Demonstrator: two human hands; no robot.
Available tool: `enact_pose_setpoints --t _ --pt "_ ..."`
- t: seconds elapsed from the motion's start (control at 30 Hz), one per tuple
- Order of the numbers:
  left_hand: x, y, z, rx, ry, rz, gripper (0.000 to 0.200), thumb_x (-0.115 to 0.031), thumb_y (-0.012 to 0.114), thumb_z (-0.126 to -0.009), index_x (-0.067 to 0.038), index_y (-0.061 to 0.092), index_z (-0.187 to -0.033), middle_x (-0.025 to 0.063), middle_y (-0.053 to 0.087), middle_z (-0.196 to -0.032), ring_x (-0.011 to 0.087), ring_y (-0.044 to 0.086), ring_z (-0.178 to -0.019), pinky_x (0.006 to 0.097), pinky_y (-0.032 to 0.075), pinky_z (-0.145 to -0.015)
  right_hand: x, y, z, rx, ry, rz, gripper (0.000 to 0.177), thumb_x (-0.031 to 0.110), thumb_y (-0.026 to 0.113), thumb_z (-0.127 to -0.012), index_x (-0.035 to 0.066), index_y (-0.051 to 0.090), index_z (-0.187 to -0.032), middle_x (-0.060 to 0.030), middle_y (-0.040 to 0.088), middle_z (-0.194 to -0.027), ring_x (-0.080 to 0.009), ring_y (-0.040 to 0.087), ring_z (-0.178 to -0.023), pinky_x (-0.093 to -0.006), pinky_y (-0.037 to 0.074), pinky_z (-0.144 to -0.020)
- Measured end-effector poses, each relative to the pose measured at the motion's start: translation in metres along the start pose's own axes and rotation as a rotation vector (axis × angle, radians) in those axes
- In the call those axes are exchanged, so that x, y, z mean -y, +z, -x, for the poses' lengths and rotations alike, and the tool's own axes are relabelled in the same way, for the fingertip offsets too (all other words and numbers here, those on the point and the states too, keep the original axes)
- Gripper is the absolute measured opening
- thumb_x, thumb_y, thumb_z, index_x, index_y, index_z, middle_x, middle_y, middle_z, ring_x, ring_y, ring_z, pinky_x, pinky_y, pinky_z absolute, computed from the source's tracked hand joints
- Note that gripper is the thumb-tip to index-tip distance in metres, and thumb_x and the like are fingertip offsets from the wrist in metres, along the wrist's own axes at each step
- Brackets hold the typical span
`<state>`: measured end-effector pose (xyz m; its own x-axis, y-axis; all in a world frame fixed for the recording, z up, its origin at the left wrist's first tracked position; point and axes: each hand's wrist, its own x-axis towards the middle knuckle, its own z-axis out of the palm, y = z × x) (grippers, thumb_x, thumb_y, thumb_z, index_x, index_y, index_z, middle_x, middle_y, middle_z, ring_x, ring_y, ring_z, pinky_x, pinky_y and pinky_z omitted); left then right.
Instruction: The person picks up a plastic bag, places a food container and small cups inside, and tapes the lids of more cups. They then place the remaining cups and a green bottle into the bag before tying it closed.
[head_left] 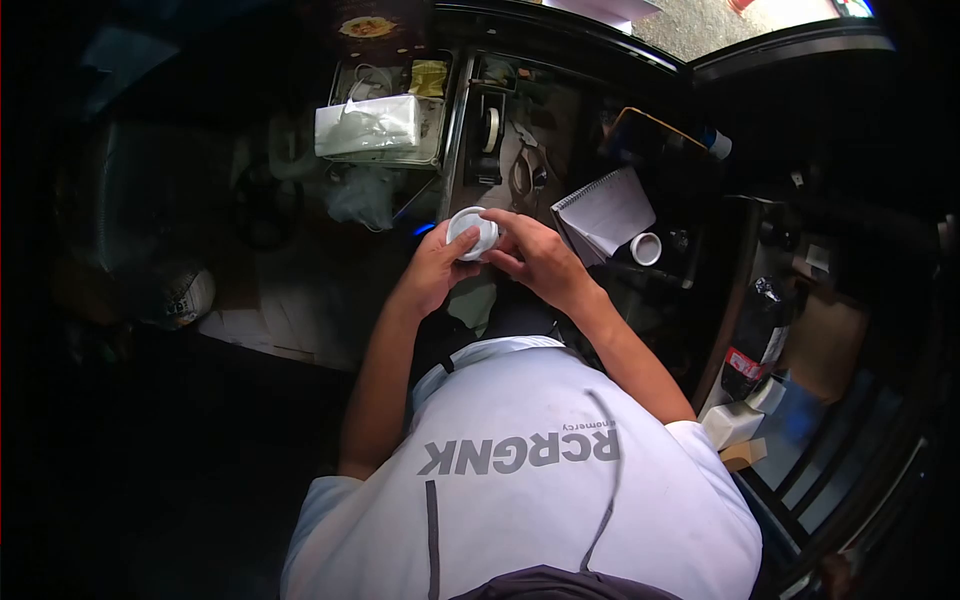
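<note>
A small white round piece with a raised rim point(470, 225), like a plastic lid or shallow tub, is held in front of my torso. My left hand point(434, 268) is closed around its left and lower side, with the thumb lying across its face. At its right edge, the fingers of my right hand point(540, 258) are bent and pressed against it. The undersides of the fingers and the back of the piece are hidden. A spiral notebook point(606, 212) lies just beyond my right hand, and beside it is a similar white round piece point(646, 249).
A black tape dispenser point(489, 140) and scissors point(524, 172) lie ahead. To the left, a tray point(430, 150) carries a white plastic-wrapped pack point(368, 126). A crumpled clear bag point(366, 198) lies nearer. A dark bottle with a red label point(756, 340) is at the right.
</note>
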<state>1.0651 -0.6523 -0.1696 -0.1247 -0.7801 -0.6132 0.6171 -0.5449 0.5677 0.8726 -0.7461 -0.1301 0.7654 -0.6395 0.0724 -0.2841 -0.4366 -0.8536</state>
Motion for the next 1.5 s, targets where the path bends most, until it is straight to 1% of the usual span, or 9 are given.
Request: enact_pose_setpoints --t 0.33,0.53,0.63,0.67,0.83,1.0,1.23,1.37,1.5 --pt "0.031 -0.014 -0.005 -0.024 0.018 -0.227 0.062 -0.022 0.078 -0.098 -0.009 0.047 -0.15 0.0068 0.068 -0.125 0.0174 0.067 -0.111 0.0342 0.057 -0.089 -0.088 -0.013 -0.01 0.14 0.08 -0.036 0.062 0.001 0.085 -0.079 0.01 0.064 -0.137 -0.0107 0.064 -0.111 -0.0245 0.069 -0.096 -0.0352 0.058 -0.086" --pt "0.008 -0.031 -0.031 0.029 -0.021 -0.764 0.113 -0.009 0.09 -0.082 -0.016 0.018 -0.169 0.0186 0.065 -0.126 0.0222 0.069 -0.107 0.0378 0.061 -0.086 -0.22 0.077 -0.05 -0.247 0.424 0.045 0.037 0.033 0.075 -0.099 0.005 0.077 -0.122 -0.0128 0.066 -0.113 -0.021 0.067 -0.091 -0.0327 0.055 -0.088" --pt "-0.026 -0.021 -0.051 0.048 -0.168 -0.972 0.122 -0.004 0.092 -0.077 -0.023 0.016 -0.171 0.0195 0.065 -0.125 0.0228 0.07 -0.105 0.0391 0.062 -0.081 -0.248 0.102 -0.075 -0.176 0.674 -0.524 0.038 0.036 0.075 -0.098 0.005 0.079 -0.119 -0.0175 0.065 -0.117 -0.0269 0.066 -0.099 -0.0349 0.053 -0.094" --pt "-0.028 -0.028 -0.062 0.059 -0.091 -1.091 0.134 -0.005 0.095 -0.071 -0.025 0.009 -0.172 0.019 0.073 -0.105 0.0256 0.074 -0.09 0.0411 0.061 -0.076 -0.258 0.112 -0.076 -0.192 0.699 -0.78 0.034 0.038 0.077 -0.095 0.008 0.082 -0.11 -0.0207 0.063 -0.12 -0.0335 0.062 -0.112 -0.0391 0.05 -0.099" --pt "-0.053 -0.02 -0.093 0.132 -0.134 -1.316 0.141 -0.001 0.094 -0.067 -0.034 0.005 -0.171 0.0197 0.074 -0.096 0.0294 0.075 -0.085 0.0431 0.061 -0.074 -0.147 0.105 -0.04 -0.637 0.449 -0.054 0.024 0.03 0.079 -0.091 0.006 0.083 -0.096 -0.0196 0.066 -0.112 -0.0332 0.062 -0.112 -0.0427 0.05 -0.096" --pt "-0.04 -0.018 -0.116 0.17 -0.28 -1.441 0.142 0.0 0.092 -0.066 -0.038 0.005 -0.17 0.0252 0.075 -0.106 0.0326 0.077 -0.081 0.0442 0.065 -0.07 -0.132 0.126 -0.012 -0.555 0.732 -0.297 0.028 0.027 0.074 -0.095 -0.001 0.077 -0.09 -0.0182 0.074 -0.081 -0.0352 0.072 -0.076 -0.0439 0.054 -0.072" --pt "-0.028 0.006 -0.123 0.096 -0.389 -1.75 0.143 -0.002 0.096 -0.06 -0.029 0.01 -0.17 0.0273 0.075 -0.111 0.0371 0.078 -0.093 0.0472 0.064 -0.078 -0.212 0.154 0.007 -0.375 0.746 0.003 0.028 0.023 0.071 -0.096 -0.004 0.077 -0.089 -0.0297 0.071 -0.09 -0.0486 0.07 -0.09 -0.0529 0.054 -0.077" --pt "-0.028 -0.014 -0.117 0.087 0.01 -1.77 0.135 -0.002 0.096 -0.06 -0.016 0.018 -0.169 0.0283 0.073 -0.116 0.037 0.076 -0.105 0.0467 0.063 -0.086 -0.204 0.15 0.05 -0.396 0.618 -0.288 0.023 0.02 0.075 -0.097 -0.002 0.079 -0.104 -0.0136 0.078 -0.09 -0.0255 0.071 -0.077 -0.0392 0.054 -0.069" --pt "-0.012 -0.028 -0.09 0.012 0.014 -0.954 0.094 -0.006 0.094 -0.072 0.0 0.047 -0.154 0.019 0.076 -0.114 0.0237 0.075 -0.102 0.0363 0.06 -0.087 -0.119 0.075 0.058 -0.387 0.727 -0.78 0.021 0.016 0.076 -0.099 0.0 0.079 -0.113 0.0003 0.076 -0.087 -0.0073 0.063 -0.076 -0.0271 0.051 -0.067"
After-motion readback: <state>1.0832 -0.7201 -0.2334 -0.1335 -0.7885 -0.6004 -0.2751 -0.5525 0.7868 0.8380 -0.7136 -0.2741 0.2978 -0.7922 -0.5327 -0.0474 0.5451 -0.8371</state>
